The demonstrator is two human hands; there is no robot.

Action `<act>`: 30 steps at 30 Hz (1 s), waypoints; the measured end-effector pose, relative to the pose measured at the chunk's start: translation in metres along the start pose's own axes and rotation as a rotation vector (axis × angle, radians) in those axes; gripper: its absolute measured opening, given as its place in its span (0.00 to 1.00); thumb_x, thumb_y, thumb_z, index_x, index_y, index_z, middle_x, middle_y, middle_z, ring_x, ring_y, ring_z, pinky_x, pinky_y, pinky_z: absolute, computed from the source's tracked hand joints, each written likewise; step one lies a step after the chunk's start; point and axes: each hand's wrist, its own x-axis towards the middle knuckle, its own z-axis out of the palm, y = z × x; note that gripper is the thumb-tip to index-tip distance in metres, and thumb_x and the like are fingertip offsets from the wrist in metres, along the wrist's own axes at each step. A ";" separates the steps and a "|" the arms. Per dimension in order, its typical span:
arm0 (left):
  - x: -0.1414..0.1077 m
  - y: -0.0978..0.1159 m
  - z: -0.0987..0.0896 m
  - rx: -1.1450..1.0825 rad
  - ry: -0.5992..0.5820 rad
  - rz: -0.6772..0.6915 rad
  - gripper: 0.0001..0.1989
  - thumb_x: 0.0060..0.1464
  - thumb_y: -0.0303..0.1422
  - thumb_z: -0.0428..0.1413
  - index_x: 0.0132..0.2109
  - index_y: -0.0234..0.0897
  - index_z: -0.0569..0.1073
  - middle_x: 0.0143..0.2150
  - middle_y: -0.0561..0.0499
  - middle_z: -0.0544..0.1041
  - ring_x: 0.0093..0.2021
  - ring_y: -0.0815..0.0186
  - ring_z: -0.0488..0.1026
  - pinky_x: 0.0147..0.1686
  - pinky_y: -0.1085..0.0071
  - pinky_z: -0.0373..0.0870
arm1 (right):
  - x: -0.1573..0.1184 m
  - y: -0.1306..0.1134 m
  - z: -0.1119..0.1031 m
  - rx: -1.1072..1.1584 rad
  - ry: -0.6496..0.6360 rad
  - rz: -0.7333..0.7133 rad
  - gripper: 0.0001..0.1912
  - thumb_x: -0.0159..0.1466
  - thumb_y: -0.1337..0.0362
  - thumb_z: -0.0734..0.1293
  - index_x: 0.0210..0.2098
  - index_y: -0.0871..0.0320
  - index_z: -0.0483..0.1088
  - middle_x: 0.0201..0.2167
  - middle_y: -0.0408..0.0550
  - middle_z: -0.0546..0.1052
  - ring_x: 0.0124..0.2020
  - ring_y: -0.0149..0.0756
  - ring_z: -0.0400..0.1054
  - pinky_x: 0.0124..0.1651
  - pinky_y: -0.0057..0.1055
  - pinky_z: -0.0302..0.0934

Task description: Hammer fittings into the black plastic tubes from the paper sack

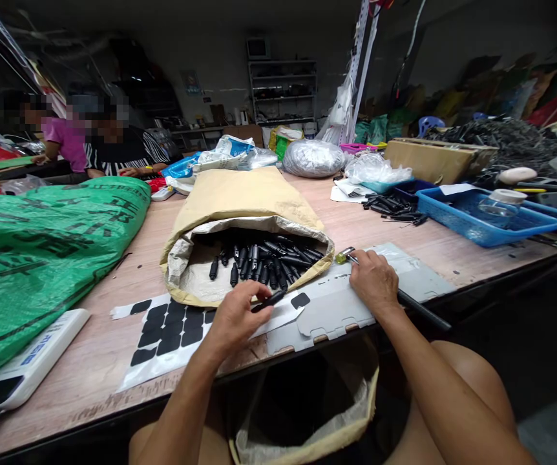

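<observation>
Fingers of the left hand (234,315) pinch a black cylindrical piece (273,299), which points away from their tips toward the right hand (374,281). Just beyond them gapes a tan sack (247,194) holding similar black pieces (259,261); left of them lies a white sheet of black squares (172,329). The right fingers curl around a dark rod (424,310) jutting behind them, with a yellow-green tip (344,255) just ahead.
</observation>
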 end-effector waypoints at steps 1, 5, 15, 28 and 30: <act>-0.001 0.003 0.007 -0.001 -0.016 0.008 0.07 0.53 0.32 0.59 0.41 0.41 0.77 0.39 0.51 0.78 0.41 0.61 0.73 0.40 0.67 0.68 | 0.000 0.000 0.000 0.000 -0.002 0.002 0.14 0.68 0.66 0.62 0.51 0.56 0.73 0.44 0.53 0.76 0.45 0.43 0.66 0.40 0.35 0.53; -0.002 0.002 0.025 -0.033 0.029 -0.013 0.08 0.54 0.32 0.59 0.43 0.41 0.78 0.38 0.50 0.76 0.41 0.60 0.73 0.42 0.65 0.69 | -0.001 0.000 0.001 0.003 0.001 0.003 0.14 0.68 0.66 0.62 0.51 0.56 0.73 0.44 0.53 0.76 0.45 0.43 0.66 0.41 0.35 0.54; 0.000 -0.010 0.027 -0.107 0.017 -0.041 0.06 0.53 0.35 0.63 0.39 0.40 0.78 0.37 0.51 0.76 0.40 0.61 0.72 0.40 0.66 0.67 | -0.004 -0.011 -0.034 0.313 0.019 0.070 0.16 0.67 0.67 0.62 0.51 0.56 0.75 0.47 0.53 0.79 0.48 0.44 0.71 0.46 0.36 0.62; -0.001 -0.011 0.026 -0.143 0.013 -0.015 0.03 0.53 0.32 0.63 0.34 0.39 0.79 0.33 0.52 0.71 0.40 0.62 0.70 0.40 0.67 0.65 | -0.079 -0.100 -0.065 0.879 -0.089 -0.410 0.16 0.70 0.69 0.60 0.53 0.55 0.74 0.45 0.50 0.80 0.47 0.39 0.74 0.53 0.35 0.67; -0.001 -0.011 0.026 -0.151 0.008 0.000 0.05 0.54 0.33 0.62 0.31 0.38 0.78 0.32 0.53 0.69 0.38 0.62 0.69 0.39 0.67 0.64 | -0.083 -0.102 -0.059 0.827 -0.098 -0.442 0.18 0.70 0.70 0.59 0.55 0.55 0.74 0.44 0.50 0.80 0.47 0.39 0.73 0.52 0.35 0.67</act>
